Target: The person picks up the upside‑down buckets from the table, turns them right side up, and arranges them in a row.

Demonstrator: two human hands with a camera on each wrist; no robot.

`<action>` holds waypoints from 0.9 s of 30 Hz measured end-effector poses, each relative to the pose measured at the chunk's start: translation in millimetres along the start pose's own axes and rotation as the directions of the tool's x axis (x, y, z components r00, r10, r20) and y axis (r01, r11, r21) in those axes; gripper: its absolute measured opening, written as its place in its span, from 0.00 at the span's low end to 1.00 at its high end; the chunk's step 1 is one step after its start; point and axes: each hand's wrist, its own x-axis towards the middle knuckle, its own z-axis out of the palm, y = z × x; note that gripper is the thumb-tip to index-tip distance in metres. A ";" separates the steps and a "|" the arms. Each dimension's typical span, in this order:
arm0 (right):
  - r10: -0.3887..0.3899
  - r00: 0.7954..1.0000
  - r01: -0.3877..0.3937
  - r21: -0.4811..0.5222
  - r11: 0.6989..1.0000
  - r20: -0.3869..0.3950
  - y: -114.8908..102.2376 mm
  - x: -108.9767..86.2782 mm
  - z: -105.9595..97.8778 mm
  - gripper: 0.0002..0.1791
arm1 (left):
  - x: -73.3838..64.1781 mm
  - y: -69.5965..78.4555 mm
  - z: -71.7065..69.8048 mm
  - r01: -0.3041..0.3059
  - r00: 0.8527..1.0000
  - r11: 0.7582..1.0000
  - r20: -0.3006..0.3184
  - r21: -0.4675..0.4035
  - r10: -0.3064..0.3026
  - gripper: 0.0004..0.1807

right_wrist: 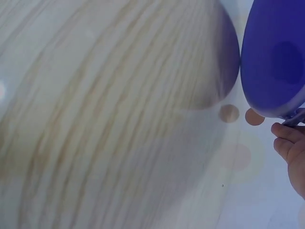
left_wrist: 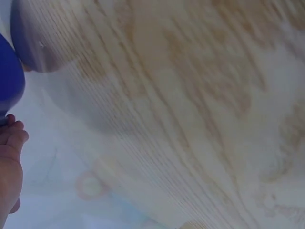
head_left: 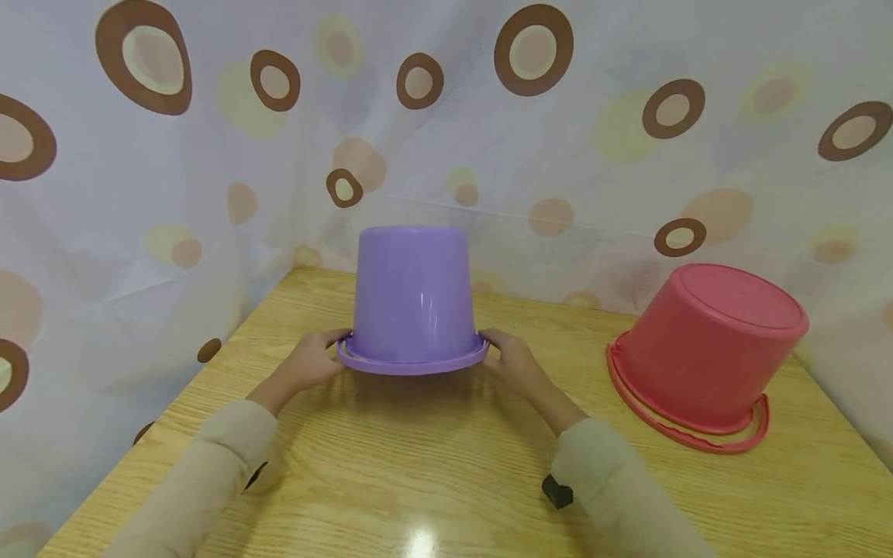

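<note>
Near, shows wooden table [head_left: 418, 465] between the sleeves [head_left: 195, 480], dropping off at left beyond the left sleeve. Farther in, grips the rim [head_left: 415, 368] at left with the left hand [head_left: 314, 363], at right with the right hand [head_left: 512, 358]. Holds the purple bucket [head_left: 415, 298] mid-table, mouth down, long axis roughly upright. Well right, has a tilted red bucket [head_left: 698, 356]; far, meets a patterned sheet [head_left: 446, 147].

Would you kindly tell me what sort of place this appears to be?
Perhaps a makeshift filming corner indoors: a wood-grained table against a ring-patterned sheet, with an upturned purple bucket and an upturned red bucket.
</note>
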 end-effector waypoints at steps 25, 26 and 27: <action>-0.105 0.944 0.117 0.019 0.993 -0.311 -13.7 8.6 -8.5 0.11 | 4.9 20.7 1.1 -0.132 0.956 0.989 -0.272 -0.070 0.108 0.21; -0.106 0.941 0.116 0.014 0.993 -0.320 -14.5 9.4 -9.0 0.11 | 5.3 20.6 1.5 -0.155 0.947 0.986 -0.293 -0.057 0.132 0.18; -0.105 0.940 0.115 0.013 0.993 -0.325 -14.9 10.2 -9.4 0.11 | 5.5 20.5 2.0 -0.176 0.935 0.984 -0.317 -0.035 0.156 0.15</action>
